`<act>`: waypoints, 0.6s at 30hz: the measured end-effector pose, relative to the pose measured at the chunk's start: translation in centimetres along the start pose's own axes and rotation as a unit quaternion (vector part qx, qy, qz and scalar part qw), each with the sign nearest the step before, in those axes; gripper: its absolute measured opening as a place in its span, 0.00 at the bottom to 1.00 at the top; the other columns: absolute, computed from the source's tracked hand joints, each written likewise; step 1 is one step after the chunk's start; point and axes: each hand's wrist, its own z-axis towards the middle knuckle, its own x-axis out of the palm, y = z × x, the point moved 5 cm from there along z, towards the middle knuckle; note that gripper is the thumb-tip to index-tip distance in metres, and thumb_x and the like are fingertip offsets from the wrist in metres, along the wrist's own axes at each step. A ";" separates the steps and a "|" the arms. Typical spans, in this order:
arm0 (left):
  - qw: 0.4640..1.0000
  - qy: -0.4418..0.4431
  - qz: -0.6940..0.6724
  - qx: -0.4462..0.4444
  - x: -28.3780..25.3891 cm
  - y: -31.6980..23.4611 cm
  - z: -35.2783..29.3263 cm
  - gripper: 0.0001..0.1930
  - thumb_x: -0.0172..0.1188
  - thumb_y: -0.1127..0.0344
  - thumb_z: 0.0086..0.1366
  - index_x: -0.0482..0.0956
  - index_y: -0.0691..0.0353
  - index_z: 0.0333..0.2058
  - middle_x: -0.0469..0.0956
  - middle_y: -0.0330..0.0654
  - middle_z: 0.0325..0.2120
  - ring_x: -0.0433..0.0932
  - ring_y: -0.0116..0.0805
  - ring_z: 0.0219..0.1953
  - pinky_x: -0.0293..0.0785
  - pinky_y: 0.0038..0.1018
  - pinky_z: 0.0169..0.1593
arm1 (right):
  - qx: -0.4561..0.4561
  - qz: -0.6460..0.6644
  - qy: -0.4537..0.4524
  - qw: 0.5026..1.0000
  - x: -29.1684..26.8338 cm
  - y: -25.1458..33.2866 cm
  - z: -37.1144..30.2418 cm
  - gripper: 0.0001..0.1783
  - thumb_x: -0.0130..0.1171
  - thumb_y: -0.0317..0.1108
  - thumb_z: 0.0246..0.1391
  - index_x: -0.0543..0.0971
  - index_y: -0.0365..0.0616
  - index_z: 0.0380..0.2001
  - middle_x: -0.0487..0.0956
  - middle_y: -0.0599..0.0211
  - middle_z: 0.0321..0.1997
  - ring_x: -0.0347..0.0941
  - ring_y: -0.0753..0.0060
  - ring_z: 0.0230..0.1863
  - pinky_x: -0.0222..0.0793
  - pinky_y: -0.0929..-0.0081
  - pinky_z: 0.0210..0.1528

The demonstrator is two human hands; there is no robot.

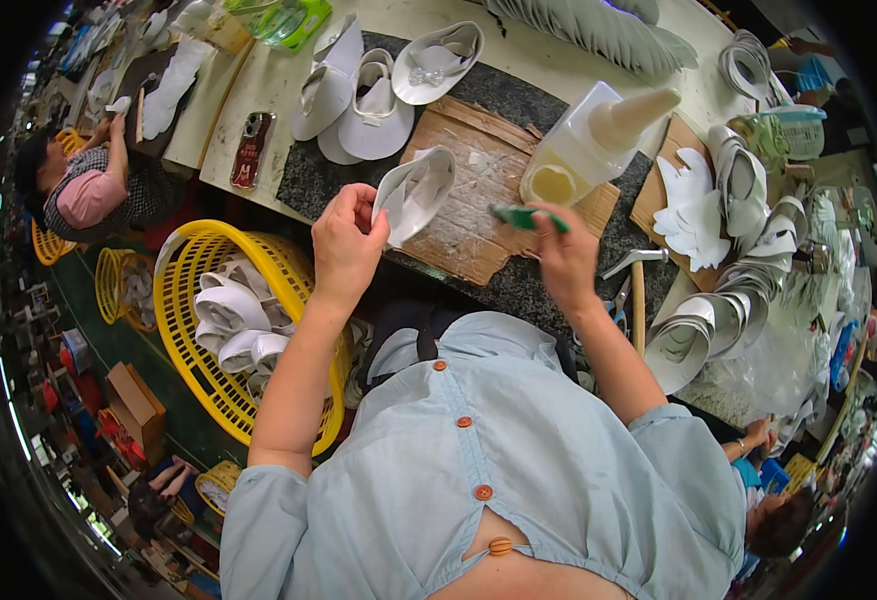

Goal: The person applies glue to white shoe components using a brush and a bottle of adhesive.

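My left hand (346, 245) pinches a white shoe upper (420, 200) by its edge and holds it up at the near left of a cardboard sheet (473, 235). In my right hand (568, 262) is a small green-handled brush (546, 218), its tip blurred and pointing left over the cardboard. Whitish dried smears cover the middle of that sheet. A translucent plastic bottle (590, 140) with a long spout leans at the cardboard's right side, some yellowish liquid in it. Beyond my left hand stand several white shoe uppers (373, 120), one with a bow.
A yellow basket (173, 330) of white pieces stands left of me, below the table edge. A hammer (638, 300) and scissors (620, 300) lie right of my right hand. Stacked white pieces (728, 310) line the right; a phone (252, 150) lies left. Other people (88, 190) work nearby.
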 end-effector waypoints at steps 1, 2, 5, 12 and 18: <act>1.000 0.005 -0.001 -0.001 0.2 0.1 0.3 0.09 0.62 0.74 0.54 0.75 0.64 0.35 0.76 0.39 0.25 0.74 0.23 0.25 0.72 0.19 0.31 | 0.012 -0.011 -0.044 0.999 -1.6 -0.4 0.4 0.11 0.53 0.35 0.61 0.79 0.39 0.40 0.75 0.71 0.25 0.65 0.86 0.21 0.61 0.84 0.23; 0.999 -0.004 0.040 0.025 0.2 0.0 0.6 0.10 0.63 0.74 0.53 0.75 0.63 0.36 0.76 0.38 0.25 0.74 0.22 0.24 0.72 0.20 0.31 | 0.057 0.021 -0.074 0.995 -3.0 -0.9 0.8 0.11 0.53 0.34 0.61 0.79 0.38 0.40 0.75 0.72 0.24 0.65 0.85 0.22 0.61 0.84 0.24; 0.996 -0.012 0.064 0.057 0.3 -1.2 1.5 0.12 0.62 0.74 0.53 0.76 0.61 0.37 0.77 0.37 0.23 0.74 0.21 0.23 0.72 0.20 0.30 | 0.002 -0.014 -0.097 0.995 -5.3 -2.4 1.9 0.12 0.53 0.34 0.62 0.78 0.37 0.40 0.75 0.72 0.26 0.66 0.85 0.24 0.63 0.85 0.27; 0.997 -0.016 -0.066 -0.041 -0.5 -0.9 2.4 0.09 0.61 0.74 0.55 0.77 0.64 0.36 0.79 0.37 0.26 0.75 0.20 0.25 0.72 0.18 0.32 | 0.099 0.100 -0.175 0.975 -7.4 -4.6 2.0 0.13 0.52 0.37 0.62 0.79 0.38 0.39 0.75 0.71 0.23 0.66 0.85 0.21 0.61 0.86 0.24; 0.978 -0.080 -0.185 -0.060 -0.5 -0.6 0.2 0.09 0.61 0.75 0.55 0.76 0.65 0.36 0.79 0.38 0.26 0.76 0.22 0.25 0.75 0.20 0.31 | 0.222 0.301 -0.062 0.925 -4.3 -4.6 1.7 0.16 0.52 0.38 0.62 0.78 0.33 0.38 0.78 0.69 0.25 0.69 0.82 0.21 0.62 0.85 0.22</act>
